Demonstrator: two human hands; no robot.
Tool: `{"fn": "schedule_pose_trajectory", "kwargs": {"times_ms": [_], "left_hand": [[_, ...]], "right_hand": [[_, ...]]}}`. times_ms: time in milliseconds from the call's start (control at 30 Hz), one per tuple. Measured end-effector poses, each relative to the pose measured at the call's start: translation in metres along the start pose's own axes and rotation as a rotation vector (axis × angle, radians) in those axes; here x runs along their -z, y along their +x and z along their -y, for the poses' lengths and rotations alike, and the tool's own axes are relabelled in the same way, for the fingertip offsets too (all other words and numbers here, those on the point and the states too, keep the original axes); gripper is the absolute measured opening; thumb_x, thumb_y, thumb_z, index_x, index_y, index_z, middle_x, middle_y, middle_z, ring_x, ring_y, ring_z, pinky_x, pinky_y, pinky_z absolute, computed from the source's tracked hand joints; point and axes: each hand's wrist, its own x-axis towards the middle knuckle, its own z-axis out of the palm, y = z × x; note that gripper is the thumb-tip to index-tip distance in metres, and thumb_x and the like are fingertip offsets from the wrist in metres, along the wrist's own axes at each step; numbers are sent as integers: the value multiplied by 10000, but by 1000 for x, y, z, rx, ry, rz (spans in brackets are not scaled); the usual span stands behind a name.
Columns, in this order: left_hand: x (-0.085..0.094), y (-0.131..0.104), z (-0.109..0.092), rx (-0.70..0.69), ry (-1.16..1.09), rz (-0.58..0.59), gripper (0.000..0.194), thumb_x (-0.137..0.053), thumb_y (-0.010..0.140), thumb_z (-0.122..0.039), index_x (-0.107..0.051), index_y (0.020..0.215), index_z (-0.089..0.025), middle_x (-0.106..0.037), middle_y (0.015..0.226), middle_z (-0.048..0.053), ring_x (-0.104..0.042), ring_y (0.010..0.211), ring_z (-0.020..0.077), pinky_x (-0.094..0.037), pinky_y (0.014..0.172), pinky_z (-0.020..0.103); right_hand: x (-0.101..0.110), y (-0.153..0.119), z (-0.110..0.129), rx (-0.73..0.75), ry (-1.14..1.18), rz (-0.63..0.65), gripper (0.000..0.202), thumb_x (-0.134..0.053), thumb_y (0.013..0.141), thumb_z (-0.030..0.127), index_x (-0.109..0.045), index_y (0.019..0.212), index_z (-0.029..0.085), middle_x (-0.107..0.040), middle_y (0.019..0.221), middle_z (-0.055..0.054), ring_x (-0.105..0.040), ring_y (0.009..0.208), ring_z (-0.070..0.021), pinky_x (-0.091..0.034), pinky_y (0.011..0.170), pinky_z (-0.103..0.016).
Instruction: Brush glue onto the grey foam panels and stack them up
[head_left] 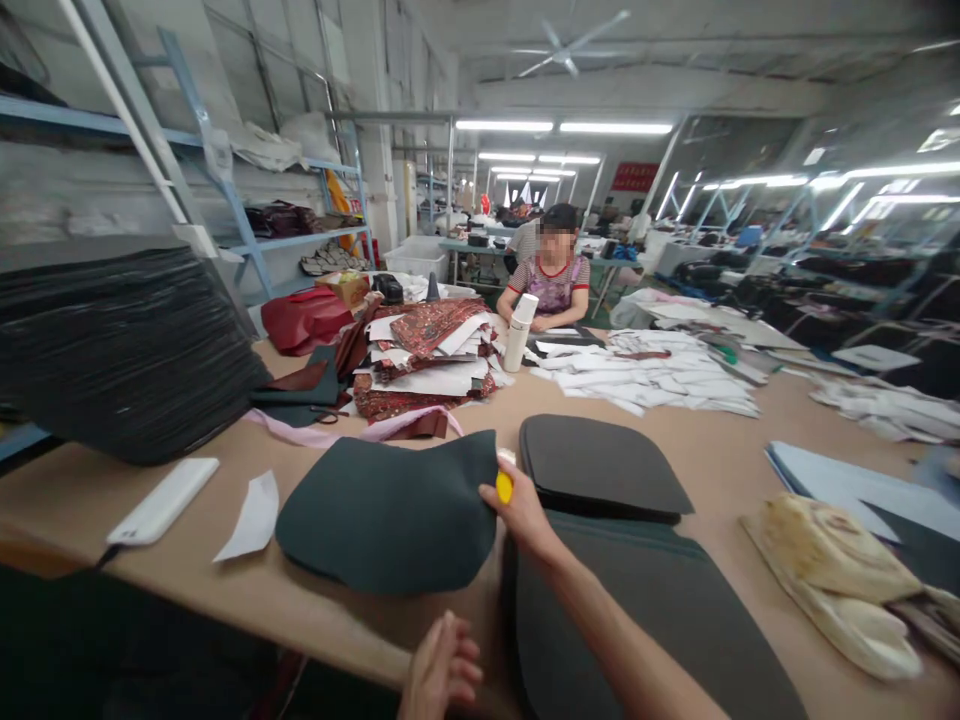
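A dark green leather-like panel (390, 515) with a rounded left end is lifted at its right edge, where my right hand (521, 508) pinches it. That same hand also keeps a small yellow object (505, 487) with a whitish end, whose kind I cannot make out. My left hand (444, 668) is below the panel at the table's front edge, holding nothing, fingers apart. Under and beside my right forearm lie a stack of dark cut panels (600, 465) and a larger stack of dark panels (637, 610), partly covered by the arm.
A tall stack of black sheets (120, 350) stands at the left. Nearby lie a white flat device (163, 502) and a paper scrap (251, 515). Patterned pieces (427, 360), a white bottle (520, 335) and white strips (652, 370) lie farther back. A person (553, 275) sits across the table.
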Motion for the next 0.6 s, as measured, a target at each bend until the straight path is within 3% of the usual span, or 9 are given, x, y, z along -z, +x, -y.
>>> {"fn": "schedule_pose_trajectory", "kwargs": {"times_ms": [33, 100, 200, 300, 367, 500, 600], "left_hand": [[-5, -4, 0, 139, -205, 115, 626, -508, 672, -715, -621, 943, -162, -668, 843, 117, -640, 779, 275, -500, 718, 422], [-14, -4, -8, 188, -574, 169, 620, -468, 734, -681, -595, 1037, -156, -668, 988, 142, -638, 907, 278, -496, 794, 424], [-19, 11, -26, 29, -756, -93, 401, -538, 802, -457, -572, 1107, -199, -658, 1071, 88, -621, 979, 218, -486, 862, 361], [-20, 29, -29, 5, -565, -323, 424, -637, 717, -205, -542, 1129, -221, -655, 1027, 51, -640, 897, 173, -498, 831, 316], [-26, 35, -20, -55, -376, -351, 517, -664, 654, -155, -508, 1143, -217, -647, 1003, 57, -643, 874, 174, -499, 817, 312], [-54, 29, 3, -276, 77, -187, 624, -663, 604, -239, -462, 1193, -191, -611, 1130, 100, -596, 1024, 230, -471, 885, 335], [-74, 17, 15, -331, 476, -73, 528, -571, 642, -252, -532, 1164, -183, -590, 1189, 108, -561, 1081, 259, -447, 920, 379]], "right_hand": [[13, -4, 7, 6, 47, 20, 475, -576, 673, 260, -569, 1133, 141, -642, 1073, -70, -586, 964, -222, -456, 877, -349], [41, -17, 20, 5, 125, 65, 476, -596, 695, 280, -559, 1153, 157, -629, 1129, -69, -578, 1019, -222, -448, 905, -345], [88, -46, 29, -28, 38, 55, 517, -615, 714, 338, -538, 1192, 157, -604, 1187, -85, -564, 1068, -231, -427, 947, -354], [139, -78, 13, -73, -159, -29, 558, -607, 717, 388, -527, 1218, 155, -599, 1196, -94, -573, 1062, -243, -439, 936, -359], [173, -97, -12, -115, -277, -67, 576, -595, 716, 407, -521, 1223, 143, -610, 1174, -105, -599, 1013, -245, -468, 894, -357], [233, -131, -72, -146, -558, -227, 578, -529, 749, 395, -484, 1258, 124, -611, 1158, -140, -632, 928, -254, -506, 796, -359], [262, -153, -110, -118, -673, -278, 555, -492, 778, 360, -447, 1294, 162, -630, 1127, -122, -632, 942, -246, -507, 777, -340]]}}
